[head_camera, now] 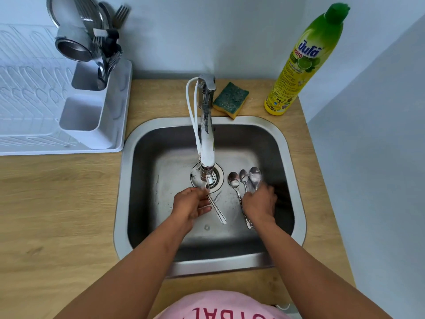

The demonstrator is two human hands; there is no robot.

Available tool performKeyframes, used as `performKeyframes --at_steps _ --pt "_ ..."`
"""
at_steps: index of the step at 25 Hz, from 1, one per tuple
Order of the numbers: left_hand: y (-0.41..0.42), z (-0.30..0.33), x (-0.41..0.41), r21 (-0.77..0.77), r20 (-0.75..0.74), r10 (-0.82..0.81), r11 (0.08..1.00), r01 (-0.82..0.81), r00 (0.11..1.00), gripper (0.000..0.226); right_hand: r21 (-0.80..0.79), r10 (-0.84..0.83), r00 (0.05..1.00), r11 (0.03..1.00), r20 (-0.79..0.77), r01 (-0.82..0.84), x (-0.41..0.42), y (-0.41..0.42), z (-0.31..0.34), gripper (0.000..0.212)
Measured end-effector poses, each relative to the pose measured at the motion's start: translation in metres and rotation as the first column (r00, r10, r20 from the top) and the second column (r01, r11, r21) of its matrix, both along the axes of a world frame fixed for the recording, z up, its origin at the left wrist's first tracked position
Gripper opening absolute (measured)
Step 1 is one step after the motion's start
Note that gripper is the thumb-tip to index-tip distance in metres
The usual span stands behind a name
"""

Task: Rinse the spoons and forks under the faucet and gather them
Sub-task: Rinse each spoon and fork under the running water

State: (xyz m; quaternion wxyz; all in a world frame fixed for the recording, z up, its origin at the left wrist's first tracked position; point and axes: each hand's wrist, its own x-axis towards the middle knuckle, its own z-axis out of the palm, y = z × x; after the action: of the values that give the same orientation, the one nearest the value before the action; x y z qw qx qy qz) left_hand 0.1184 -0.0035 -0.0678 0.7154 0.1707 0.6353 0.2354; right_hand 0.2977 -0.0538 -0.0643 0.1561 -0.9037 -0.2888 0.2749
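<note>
Both hands work inside the sink; left hand pinches a utensil under the faucet spout, its head hidden; right hand, right of the faucet, grips three spoons by their handles, bowls fanned toward the sink's back wall.

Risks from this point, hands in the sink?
1. The left hand holds one utensil near its head under the faucet, its long handle hanging free; wet, it could slip into the sink.
2. The right hand grips three spoons fanned out; one may slide loose.
3. The utensil's head sits right over the drain strainer, so it may knock the nozzle.
</note>
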Motion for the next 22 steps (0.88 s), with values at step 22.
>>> performKeyframes --at_steps 22 --pt "0.005 0.043 -0.007 0.166 0.082 -0.039 0.986 0.026 0.996 0.017 0.185 0.136 0.541 0.982 -0.83 0.036 -0.058 -0.036 0.095 0.017"
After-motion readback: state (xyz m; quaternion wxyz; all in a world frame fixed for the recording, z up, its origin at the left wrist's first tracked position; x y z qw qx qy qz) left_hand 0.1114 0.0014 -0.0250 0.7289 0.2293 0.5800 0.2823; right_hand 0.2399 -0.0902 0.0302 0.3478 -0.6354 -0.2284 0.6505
